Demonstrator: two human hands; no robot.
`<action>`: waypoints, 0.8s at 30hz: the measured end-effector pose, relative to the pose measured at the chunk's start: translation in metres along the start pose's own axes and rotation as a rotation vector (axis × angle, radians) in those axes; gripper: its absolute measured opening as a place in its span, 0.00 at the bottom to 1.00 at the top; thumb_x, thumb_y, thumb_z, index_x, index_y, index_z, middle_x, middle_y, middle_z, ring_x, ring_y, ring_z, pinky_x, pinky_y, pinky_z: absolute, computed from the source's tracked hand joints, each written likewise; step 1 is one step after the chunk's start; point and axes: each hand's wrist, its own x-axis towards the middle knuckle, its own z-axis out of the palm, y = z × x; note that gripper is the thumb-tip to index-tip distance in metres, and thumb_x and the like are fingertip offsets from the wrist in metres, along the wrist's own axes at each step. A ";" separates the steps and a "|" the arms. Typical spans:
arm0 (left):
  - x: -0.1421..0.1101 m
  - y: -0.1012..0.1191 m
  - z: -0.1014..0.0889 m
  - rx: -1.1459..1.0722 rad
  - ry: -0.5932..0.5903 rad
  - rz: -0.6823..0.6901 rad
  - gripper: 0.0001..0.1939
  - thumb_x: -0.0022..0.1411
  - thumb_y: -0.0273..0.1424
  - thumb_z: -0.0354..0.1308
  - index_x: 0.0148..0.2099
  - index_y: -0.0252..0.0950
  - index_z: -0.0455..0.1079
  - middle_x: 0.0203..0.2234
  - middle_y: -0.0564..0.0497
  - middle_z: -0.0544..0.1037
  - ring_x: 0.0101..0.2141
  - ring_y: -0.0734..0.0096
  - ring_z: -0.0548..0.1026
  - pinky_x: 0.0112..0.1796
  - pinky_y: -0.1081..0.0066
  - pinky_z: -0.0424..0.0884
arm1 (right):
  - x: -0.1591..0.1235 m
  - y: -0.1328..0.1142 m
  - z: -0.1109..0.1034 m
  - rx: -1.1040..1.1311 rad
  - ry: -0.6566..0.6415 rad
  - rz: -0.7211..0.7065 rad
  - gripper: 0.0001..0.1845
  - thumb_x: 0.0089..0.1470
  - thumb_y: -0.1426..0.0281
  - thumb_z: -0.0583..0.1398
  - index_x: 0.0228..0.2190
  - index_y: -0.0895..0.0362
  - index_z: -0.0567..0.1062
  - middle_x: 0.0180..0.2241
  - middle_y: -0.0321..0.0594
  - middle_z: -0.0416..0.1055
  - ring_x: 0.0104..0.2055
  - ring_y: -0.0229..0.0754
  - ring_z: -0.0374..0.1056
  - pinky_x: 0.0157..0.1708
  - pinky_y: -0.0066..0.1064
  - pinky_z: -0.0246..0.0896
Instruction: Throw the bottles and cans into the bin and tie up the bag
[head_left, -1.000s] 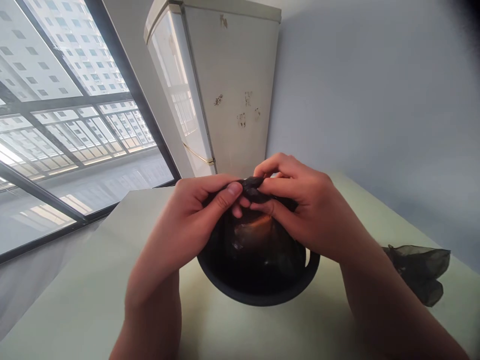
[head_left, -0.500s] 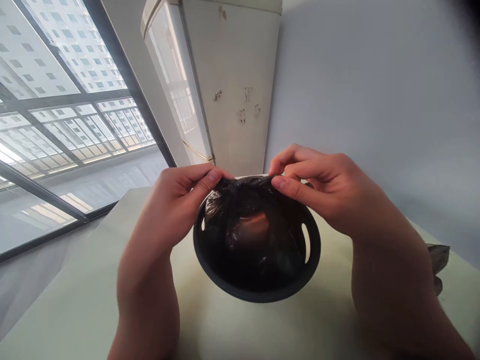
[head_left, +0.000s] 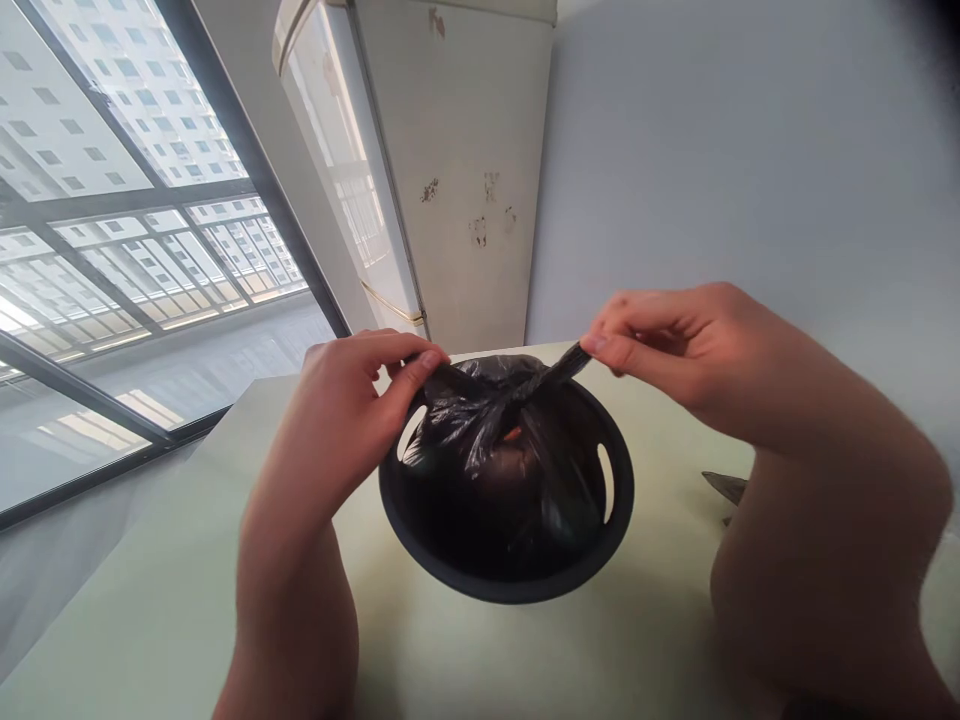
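A black plastic bag (head_left: 480, 420) is gathered and twisted at its neck inside a dark round bin (head_left: 510, 588) with slots through its sides. At the bin's left rim, my left hand (head_left: 367, 380) pinches one end of the bag between thumb and fingers. My right hand (head_left: 667, 345) grips another end, drawn out as a taut strip up and to the right. The two ends cross near the bag's middle. Something orange-brown shows faintly under the crossing, too covered to name.
The bin stands on a pale green tabletop (head_left: 165, 580). A dark piece of plastic (head_left: 724, 487) lies beside my right forearm, partly hidden. Behind stand a white fridge (head_left: 457, 130) and a grey wall (head_left: 735, 150), with a glass window (head_left: 97, 260) at left.
My right hand has moved right, stretching its bag end into a strip. The bag's neck is now crossed and tighter. My left hand has hardly moved.
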 end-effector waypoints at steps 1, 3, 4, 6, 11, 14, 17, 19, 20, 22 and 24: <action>-0.002 0.006 0.002 -0.042 0.013 0.017 0.10 0.68 0.36 0.62 0.38 0.43 0.85 0.32 0.51 0.85 0.32 0.66 0.78 0.33 0.70 0.70 | 0.000 -0.006 0.005 0.021 0.010 0.018 0.20 0.66 0.55 0.64 0.27 0.53 0.79 0.26 0.38 0.71 0.27 0.40 0.63 0.26 0.34 0.55; -0.007 0.018 0.007 -0.129 -0.007 0.036 0.08 0.67 0.36 0.64 0.41 0.45 0.86 0.35 0.51 0.86 0.35 0.64 0.80 0.35 0.69 0.73 | 0.000 -0.017 0.016 0.076 0.002 0.021 0.18 0.67 0.55 0.63 0.31 0.53 0.81 0.28 0.38 0.73 0.30 0.41 0.66 0.28 0.34 0.60; -0.009 0.023 0.009 -0.166 -0.023 0.042 0.08 0.67 0.36 0.65 0.42 0.45 0.86 0.36 0.51 0.86 0.36 0.64 0.81 0.35 0.69 0.74 | -0.001 -0.022 0.022 0.114 0.006 0.000 0.16 0.67 0.56 0.62 0.33 0.53 0.81 0.29 0.38 0.74 0.31 0.41 0.68 0.29 0.34 0.62; -0.012 0.030 0.014 -0.222 -0.044 0.058 0.08 0.65 0.35 0.67 0.44 0.46 0.86 0.37 0.50 0.86 0.36 0.63 0.81 0.35 0.68 0.76 | -0.002 -0.030 0.034 0.161 0.049 -0.040 0.14 0.67 0.57 0.63 0.35 0.53 0.82 0.30 0.38 0.76 0.31 0.41 0.70 0.30 0.33 0.65; -0.013 0.030 0.022 -0.240 -0.034 0.061 0.08 0.62 0.36 0.71 0.44 0.47 0.86 0.34 0.52 0.86 0.34 0.63 0.82 0.35 0.67 0.77 | -0.001 -0.033 0.049 0.215 0.108 -0.059 0.07 0.64 0.63 0.66 0.38 0.51 0.83 0.35 0.37 0.80 0.35 0.42 0.75 0.33 0.32 0.71; -0.012 0.029 0.022 -0.223 -0.012 0.045 0.09 0.63 0.38 0.70 0.45 0.46 0.86 0.31 0.53 0.85 0.32 0.64 0.81 0.33 0.67 0.77 | 0.000 -0.030 0.047 0.274 0.015 -0.073 0.06 0.63 0.64 0.66 0.38 0.50 0.84 0.36 0.37 0.81 0.37 0.43 0.76 0.36 0.33 0.74; -0.012 0.029 0.018 -0.216 -0.017 0.049 0.08 0.64 0.38 0.69 0.45 0.46 0.86 0.31 0.54 0.85 0.32 0.65 0.81 0.33 0.67 0.76 | 0.001 -0.028 0.040 0.329 -0.078 -0.099 0.07 0.62 0.64 0.67 0.40 0.50 0.85 0.37 0.38 0.80 0.39 0.44 0.76 0.38 0.35 0.75; -0.013 0.030 0.015 -0.211 0.016 0.049 0.08 0.64 0.37 0.69 0.45 0.47 0.86 0.32 0.54 0.85 0.32 0.65 0.81 0.33 0.67 0.77 | 0.001 -0.026 0.036 0.362 -0.109 -0.128 0.12 0.62 0.65 0.67 0.47 0.48 0.84 0.41 0.39 0.80 0.42 0.45 0.76 0.40 0.35 0.75; -0.013 0.029 0.014 -0.206 0.036 0.047 0.07 0.64 0.37 0.69 0.45 0.47 0.86 0.32 0.54 0.85 0.32 0.66 0.81 0.33 0.67 0.77 | 0.002 -0.025 0.034 0.373 -0.120 -0.143 0.15 0.62 0.65 0.68 0.50 0.48 0.82 0.43 0.40 0.80 0.43 0.45 0.76 0.41 0.36 0.74; -0.013 0.028 0.014 -0.198 0.072 0.044 0.06 0.64 0.36 0.69 0.43 0.47 0.86 0.31 0.54 0.85 0.31 0.66 0.80 0.33 0.67 0.77 | 0.003 -0.022 0.032 0.379 -0.130 -0.162 0.18 0.61 0.65 0.68 0.53 0.47 0.81 0.45 0.41 0.79 0.45 0.46 0.75 0.42 0.36 0.73; -0.013 0.027 0.015 -0.200 0.105 0.049 0.05 0.63 0.35 0.69 0.41 0.47 0.86 0.31 0.55 0.85 0.32 0.66 0.81 0.32 0.67 0.77 | 0.006 -0.018 0.034 0.345 -0.096 -0.160 0.19 0.61 0.64 0.69 0.53 0.48 0.80 0.43 0.41 0.78 0.43 0.45 0.74 0.41 0.36 0.72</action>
